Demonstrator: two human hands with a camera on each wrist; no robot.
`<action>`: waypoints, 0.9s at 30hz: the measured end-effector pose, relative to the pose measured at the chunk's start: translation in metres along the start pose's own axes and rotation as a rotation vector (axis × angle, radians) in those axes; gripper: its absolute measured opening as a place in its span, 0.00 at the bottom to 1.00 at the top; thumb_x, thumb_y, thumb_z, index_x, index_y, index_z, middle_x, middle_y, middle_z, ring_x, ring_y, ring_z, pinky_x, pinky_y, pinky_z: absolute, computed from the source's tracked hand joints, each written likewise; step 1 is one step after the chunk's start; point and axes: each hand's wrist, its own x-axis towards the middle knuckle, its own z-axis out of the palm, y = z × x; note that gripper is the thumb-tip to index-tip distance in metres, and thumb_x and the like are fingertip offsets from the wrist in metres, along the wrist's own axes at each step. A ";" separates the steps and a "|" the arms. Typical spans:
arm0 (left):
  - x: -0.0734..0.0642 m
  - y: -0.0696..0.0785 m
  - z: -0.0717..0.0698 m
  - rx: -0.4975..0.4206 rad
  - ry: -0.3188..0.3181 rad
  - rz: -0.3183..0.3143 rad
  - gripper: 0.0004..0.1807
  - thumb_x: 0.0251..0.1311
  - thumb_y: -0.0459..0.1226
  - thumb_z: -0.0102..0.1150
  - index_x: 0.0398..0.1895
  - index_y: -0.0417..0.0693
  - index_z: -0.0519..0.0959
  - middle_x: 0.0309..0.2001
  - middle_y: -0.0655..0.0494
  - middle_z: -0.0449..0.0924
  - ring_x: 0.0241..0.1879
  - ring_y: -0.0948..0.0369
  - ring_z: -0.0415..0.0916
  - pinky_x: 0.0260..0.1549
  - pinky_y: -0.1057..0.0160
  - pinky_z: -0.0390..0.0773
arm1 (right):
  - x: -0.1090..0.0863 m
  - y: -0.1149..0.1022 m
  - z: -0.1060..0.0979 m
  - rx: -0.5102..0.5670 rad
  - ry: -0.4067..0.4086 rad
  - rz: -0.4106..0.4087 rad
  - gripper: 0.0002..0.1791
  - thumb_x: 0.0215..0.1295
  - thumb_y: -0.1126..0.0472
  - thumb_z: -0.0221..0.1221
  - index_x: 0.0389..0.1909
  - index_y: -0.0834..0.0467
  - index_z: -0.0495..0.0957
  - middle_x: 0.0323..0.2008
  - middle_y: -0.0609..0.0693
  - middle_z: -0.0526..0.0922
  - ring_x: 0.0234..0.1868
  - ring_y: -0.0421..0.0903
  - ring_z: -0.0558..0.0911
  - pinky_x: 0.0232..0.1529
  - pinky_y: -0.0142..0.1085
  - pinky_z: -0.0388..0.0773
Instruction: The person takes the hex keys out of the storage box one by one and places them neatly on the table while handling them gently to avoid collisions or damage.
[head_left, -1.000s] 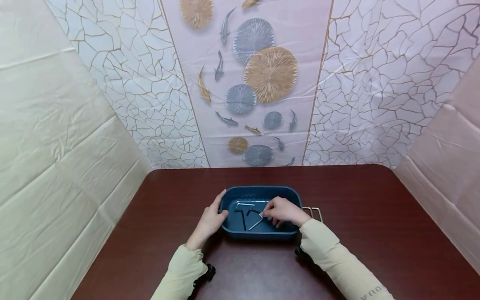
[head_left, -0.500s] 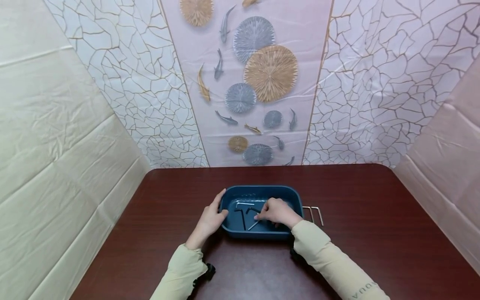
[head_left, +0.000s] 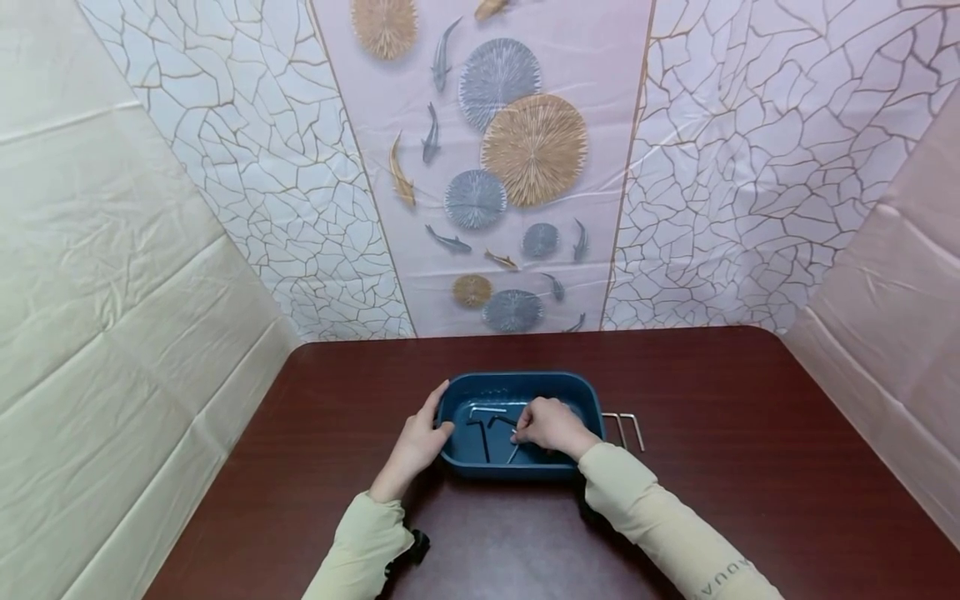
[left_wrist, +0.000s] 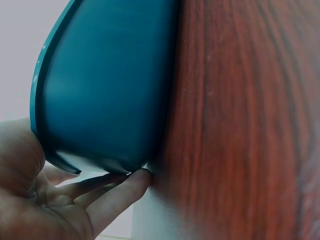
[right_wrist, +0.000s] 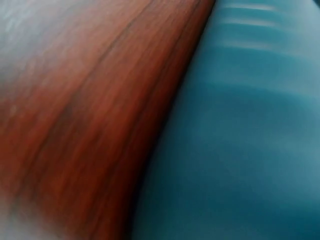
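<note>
A deep blue tray (head_left: 517,472) stands on the table. My left hand (head_left: 414,442) holds its left end, thumb over the rim and fingers against the outer wall; the left wrist view shows the fingertips (left_wrist: 140,176) low on that wall. Inside the tray, my right hand (head_left: 551,425) pinches a silver hex key (head_left: 513,454) between thumb and index finger; its upper part is hidden by the fingers. Left of it lie a long black hex key (head_left: 485,442) and another black hex key (head_left: 499,419), partly behind the hand. A silver hex key (head_left: 489,409) lies farther back.
Two silver hex keys (head_left: 638,432) lie side by side on the dark red-brown table (head_left: 720,467), just right of the tray. The right wrist view has only the tray's outer wall (right_wrist: 240,150) and wood grain. A patterned cloth backdrop (head_left: 525,167) rises behind the table.
Over the last second my right hand has moved slightly left and its fingers have closed further over the silver hex key, whose lower end has swung right, steeper. My left hand stays on the tray.
</note>
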 end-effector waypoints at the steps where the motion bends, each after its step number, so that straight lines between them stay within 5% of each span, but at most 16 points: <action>1: 0.000 0.000 0.000 0.000 0.001 0.001 0.38 0.68 0.32 0.52 0.80 0.55 0.55 0.32 0.46 0.76 0.19 0.58 0.66 0.27 0.59 0.71 | 0.000 0.000 0.000 0.009 -0.003 0.003 0.07 0.62 0.57 0.69 0.25 0.52 0.86 0.19 0.48 0.80 0.15 0.42 0.74 0.22 0.36 0.73; 8: -0.002 0.003 0.000 -0.001 0.007 0.007 0.38 0.67 0.32 0.52 0.80 0.51 0.56 0.44 0.42 0.79 0.26 0.57 0.70 0.34 0.56 0.72 | 0.000 0.000 0.000 0.035 0.010 0.009 0.03 0.63 0.63 0.68 0.30 0.55 0.87 0.28 0.44 0.82 0.17 0.43 0.76 0.25 0.36 0.75; 12: -0.002 0.003 0.000 0.020 0.020 0.017 0.38 0.66 0.32 0.53 0.80 0.51 0.57 0.43 0.41 0.80 0.24 0.58 0.69 0.33 0.58 0.71 | 0.000 0.001 0.000 0.023 0.028 0.014 0.02 0.62 0.62 0.69 0.31 0.56 0.86 0.27 0.44 0.82 0.18 0.42 0.76 0.27 0.36 0.74; 19: -0.002 0.002 0.001 0.045 0.017 0.020 0.40 0.63 0.32 0.52 0.80 0.54 0.57 0.16 0.57 0.62 0.14 0.62 0.59 0.22 0.62 0.66 | -0.004 0.001 -0.004 -0.026 0.023 0.047 0.09 0.62 0.58 0.69 0.23 0.53 0.84 0.20 0.46 0.79 0.21 0.43 0.75 0.27 0.36 0.71; 27: -0.003 0.001 0.001 0.032 0.015 -0.002 0.40 0.64 0.33 0.52 0.80 0.58 0.56 0.14 0.60 0.60 0.14 0.63 0.60 0.22 0.62 0.67 | -0.004 0.001 -0.005 -0.003 -0.003 0.032 0.09 0.63 0.58 0.69 0.23 0.53 0.86 0.17 0.47 0.78 0.19 0.42 0.75 0.25 0.35 0.70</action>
